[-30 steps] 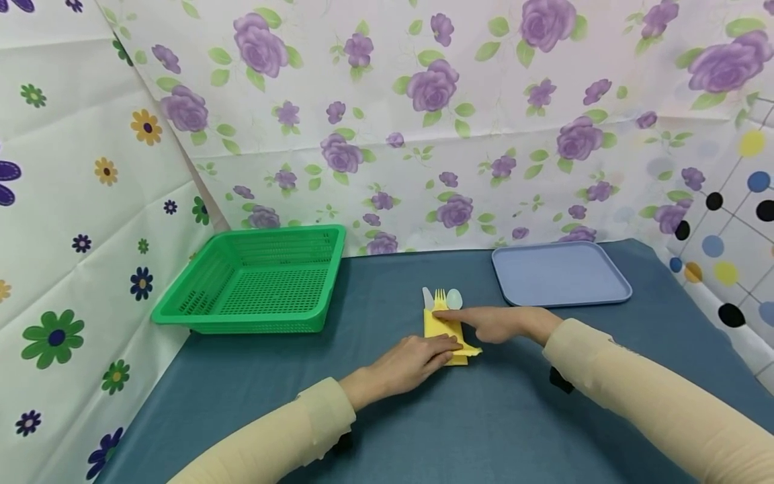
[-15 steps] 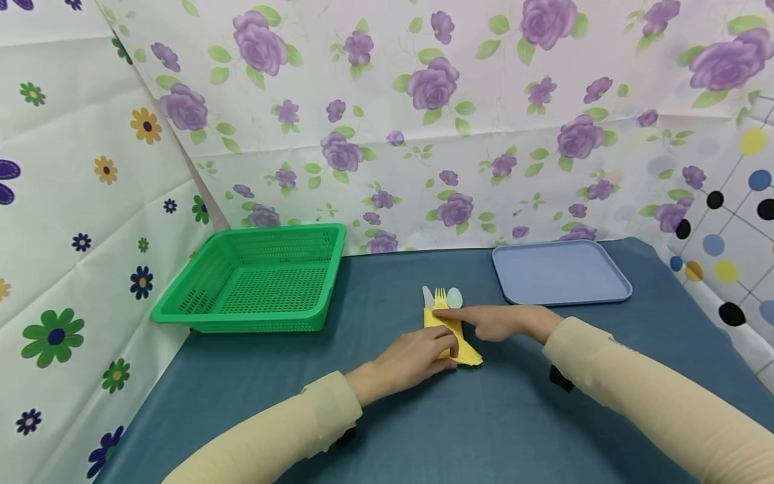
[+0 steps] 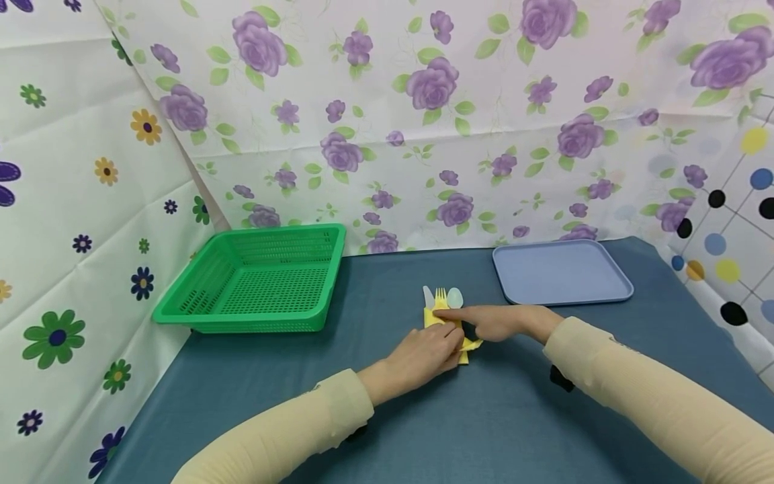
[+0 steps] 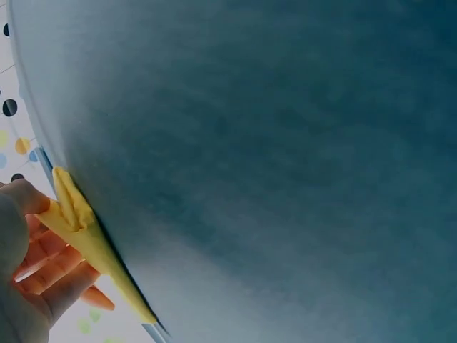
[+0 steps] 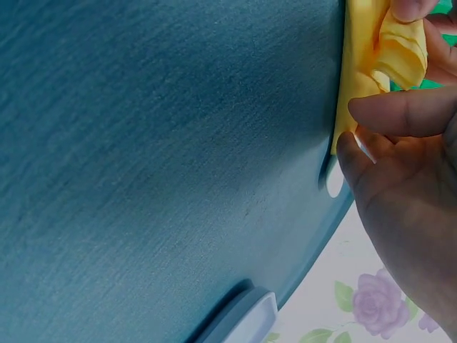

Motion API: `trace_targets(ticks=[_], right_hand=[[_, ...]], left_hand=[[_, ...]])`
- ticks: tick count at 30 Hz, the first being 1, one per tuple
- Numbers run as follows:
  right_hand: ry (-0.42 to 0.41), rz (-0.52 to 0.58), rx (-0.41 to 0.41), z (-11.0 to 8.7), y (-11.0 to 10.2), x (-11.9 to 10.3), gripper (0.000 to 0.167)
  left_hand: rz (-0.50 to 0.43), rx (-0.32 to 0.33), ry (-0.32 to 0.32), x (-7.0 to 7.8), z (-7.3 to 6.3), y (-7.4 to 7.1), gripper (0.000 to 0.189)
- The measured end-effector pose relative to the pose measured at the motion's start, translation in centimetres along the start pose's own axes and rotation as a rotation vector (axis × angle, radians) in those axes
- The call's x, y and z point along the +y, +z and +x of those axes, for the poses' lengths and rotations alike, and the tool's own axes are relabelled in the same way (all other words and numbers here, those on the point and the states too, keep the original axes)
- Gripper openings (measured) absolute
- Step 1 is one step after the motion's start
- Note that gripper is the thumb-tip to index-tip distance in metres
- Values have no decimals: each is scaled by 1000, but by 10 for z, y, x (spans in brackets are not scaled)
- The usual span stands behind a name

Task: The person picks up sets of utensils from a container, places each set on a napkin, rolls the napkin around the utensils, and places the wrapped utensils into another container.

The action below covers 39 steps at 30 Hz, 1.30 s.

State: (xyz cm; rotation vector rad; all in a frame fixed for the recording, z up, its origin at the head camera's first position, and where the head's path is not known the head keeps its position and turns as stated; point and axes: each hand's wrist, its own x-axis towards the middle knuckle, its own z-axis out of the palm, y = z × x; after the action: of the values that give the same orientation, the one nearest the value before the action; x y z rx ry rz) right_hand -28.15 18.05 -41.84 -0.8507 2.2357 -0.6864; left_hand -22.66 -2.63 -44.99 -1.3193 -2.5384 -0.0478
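A yellow napkin (image 3: 430, 318) lies on the blue tablecloth, wrapped over the handles of a pale knife (image 3: 428, 297), a yellow fork (image 3: 440, 296) and a pale green spoon (image 3: 455, 298), whose heads stick out at the far end. My left hand (image 3: 423, 354) pinches a loose fold of the napkin, seen raised in the right wrist view. My right hand (image 3: 497, 323) comes in from the right; its straight index finger presses on the napkin just below the fork's tines. The left hand covers much of the napkin's middle in the head view.
A green perforated basket (image 3: 311, 316) stands at the back left with nothing in it. At the back right lies a light blue tray (image 3: 562, 272). Flower-printed sheets (image 3: 396, 188) hang along the back and left edges of the table.
The left hand was flat on the napkin, then reached to its near right edge, and now lifts a fold there, moving slightly right and away. The right hand stays put.
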Motion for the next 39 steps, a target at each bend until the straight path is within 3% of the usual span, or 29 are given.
trace_targets(ticks=[7, 13, 17, 20, 24, 34, 39], right_hand=[[-11, -27, -2, 0, -1, -2, 89], [8, -38, 0, 0, 0, -1, 89], [17, -39, 5, -1, 0, 0, 89], [11, -45, 5, -1, -1, 0, 88], [-1, -47, 0, -1, 0, -1, 88], [11, -26, -9, -1, 0, 0, 89], [6, -25, -7, 0, 0, -1, 77]], left_hand=[[31, -16, 60, -1, -3, 4, 10], [-132, -93, 75, -9, -6, -3, 20], [-257, -125, 26, -15, -7, -4, 22], [-296, -115, 0, -18, -9, -2, 20], [-289, -101, 28, -22, -13, -1, 21], [-173, -138, 149, -30, -21, 3, 37], [-136, -143, 177, -32, -20, 3, 39]])
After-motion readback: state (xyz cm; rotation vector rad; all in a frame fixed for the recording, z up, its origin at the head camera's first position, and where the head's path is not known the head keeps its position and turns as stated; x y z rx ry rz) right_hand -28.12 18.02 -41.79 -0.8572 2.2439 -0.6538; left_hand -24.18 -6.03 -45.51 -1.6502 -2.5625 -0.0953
